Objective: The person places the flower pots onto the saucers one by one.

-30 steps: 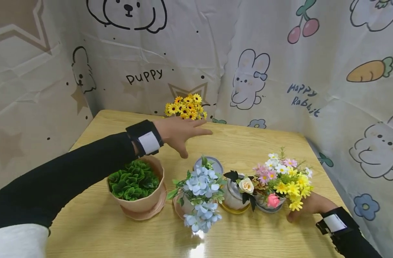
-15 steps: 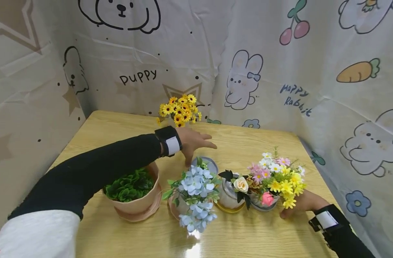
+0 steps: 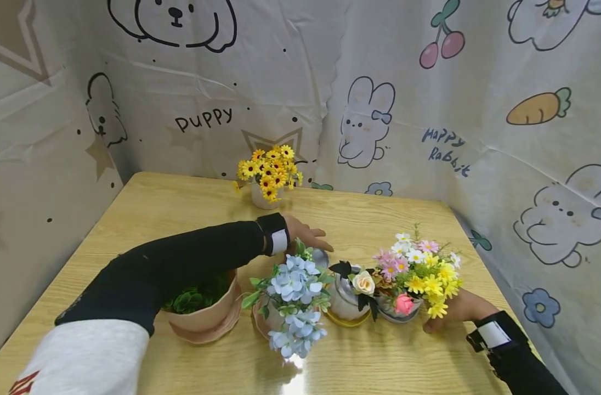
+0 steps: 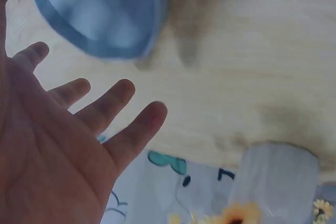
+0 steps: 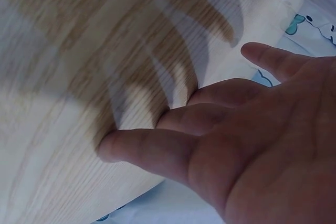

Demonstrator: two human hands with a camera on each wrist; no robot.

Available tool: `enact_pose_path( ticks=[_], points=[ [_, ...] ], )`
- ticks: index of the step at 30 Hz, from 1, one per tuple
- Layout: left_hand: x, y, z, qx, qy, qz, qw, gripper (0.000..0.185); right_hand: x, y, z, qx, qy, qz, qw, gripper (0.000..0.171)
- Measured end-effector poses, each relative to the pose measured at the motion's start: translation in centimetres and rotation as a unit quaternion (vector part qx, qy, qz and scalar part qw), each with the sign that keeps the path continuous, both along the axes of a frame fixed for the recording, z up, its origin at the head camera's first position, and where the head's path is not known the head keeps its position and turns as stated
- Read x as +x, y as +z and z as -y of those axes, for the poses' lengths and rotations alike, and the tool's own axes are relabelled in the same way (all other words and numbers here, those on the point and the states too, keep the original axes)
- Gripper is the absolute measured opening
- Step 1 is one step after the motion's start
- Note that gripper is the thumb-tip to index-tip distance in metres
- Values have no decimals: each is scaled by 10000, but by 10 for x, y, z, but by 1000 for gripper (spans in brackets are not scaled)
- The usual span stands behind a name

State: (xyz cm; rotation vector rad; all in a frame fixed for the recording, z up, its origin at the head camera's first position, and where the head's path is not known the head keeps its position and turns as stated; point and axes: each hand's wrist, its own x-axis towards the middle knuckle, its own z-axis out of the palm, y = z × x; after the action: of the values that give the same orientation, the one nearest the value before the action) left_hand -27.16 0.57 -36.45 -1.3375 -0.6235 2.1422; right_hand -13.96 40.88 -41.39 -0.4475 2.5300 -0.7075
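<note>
My left hand [image 3: 305, 233] reaches over the table, behind the blue hydrangea [image 3: 296, 285]. Its fingers are spread, with nothing in them. In the left wrist view a blue-grey round vessel [image 4: 100, 17] lies just beyond its fingers, with a gap between; the head view shows only part of it behind the hydrangea. My right hand [image 3: 460, 307] rests on the wooden table beside the pot of mixed pink, white and yellow flowers [image 3: 424, 274]. In the right wrist view its loosely bent fingers [image 5: 149, 148] touch the tabletop and hold nothing.
A pink pot [image 3: 207, 323] of green leaves stands on a saucer under the left forearm. A white pot with a cream rose [image 3: 363, 283] sits on a yellow saucer. Yellow daisies [image 3: 271, 167] in a white pot stand at the back, before a patterned curtain [image 3: 290, 82].
My left hand has moved nearer and to the right, down toward the blue-grey vessel, uncovering the yellow daisies' pot. The right hand stays beside the mixed flowers. The head view has shifted slightly right.
</note>
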Motion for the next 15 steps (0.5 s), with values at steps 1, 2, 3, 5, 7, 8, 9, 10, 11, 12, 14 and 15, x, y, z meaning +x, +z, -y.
enact_pose_path(
  ticks=[1, 2, 3, 5, 7, 8, 9, 10, 11, 12, 14, 15],
  points=[
    [2, -1, 0, 559, 685, 762, 9932, 69, 0, 0, 0, -5, 27, 0, 10000, 81],
    [3, -1, 1, 1417, 1881, 2098, 9489, 74, 0, 0, 1, -15, 37, 0, 10000, 82],
    [4, -1, 2, 2221, 3087, 3529, 8549, 76, 0, 1, 1, -24, 51, -14, 10000, 83],
    [4, -2, 4, 3116, 4364, 5373, 6510, 73, 1, 1, 2, -73, 72, -42, 9999, 85],
    [3, -6, 7, 3469, 4595, 6222, 5305, 62, 1, 1, 3, -86, 69, -64, 9999, 87],
    [4, -7, 9, 3564, 4587, 6384, 5051, 56, 1, 1, 4, -102, 56, -65, 9999, 88],
    [5, -7, 10, 3609, 4523, 6435, 5011, 54, 2, 1, 4, -108, 54, -76, 9999, 89],
    [6, -7, 11, 3625, 4503, 6420, 5036, 54, 2, 1, 4, -120, 45, -76, 9999, 90],
    [8, -6, 11, 3636, 4487, 6469, 4980, 52, 2, 1, 4, -108, 32, -77, 9999, 92],
    [7, -8, 11, 3668, 4397, 6498, 4999, 51, 2, 1, 4, -121, 23, -69, 9999, 92],
    [10, -5, 10, 3661, 4410, 6507, 4981, 51, 2, 0, 4, -138, 11, -59, 9999, 94],
    [10, -4, 8, 3630, 4402, 6523, 4989, 51, 2, 0, 4, -141, 11, -63, 9999, 95]
  ],
)
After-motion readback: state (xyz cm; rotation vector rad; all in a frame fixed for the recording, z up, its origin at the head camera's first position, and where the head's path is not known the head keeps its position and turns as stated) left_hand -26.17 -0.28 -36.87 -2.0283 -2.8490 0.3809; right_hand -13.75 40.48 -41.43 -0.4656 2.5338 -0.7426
